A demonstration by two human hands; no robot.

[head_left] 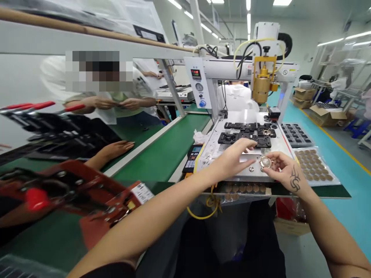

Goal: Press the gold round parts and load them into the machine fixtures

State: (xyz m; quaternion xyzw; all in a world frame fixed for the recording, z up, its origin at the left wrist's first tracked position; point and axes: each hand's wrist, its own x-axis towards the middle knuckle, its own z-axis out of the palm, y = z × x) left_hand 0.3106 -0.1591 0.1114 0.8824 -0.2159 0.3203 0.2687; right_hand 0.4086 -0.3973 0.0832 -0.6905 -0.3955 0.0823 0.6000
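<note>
My right hand pinches a round gold-rimmed watch case between thumb and fingers, in front of the benchtop machine's white base. Just left of it, my left hand is held with thumb and fingers apart and nothing visible in them. Its fingertips are near the black fixtures on the machine bed, though whether they touch them I cannot tell. Another gold round piece sits in the rear fixture. A round silver button shows on the base between my hands.
Above the fixtures hangs the machine's gold head. A tray of brown discs and a tray of black parts lie right. Left are a keypad, a green conveyor, red-handled clamps and co-workers' hands.
</note>
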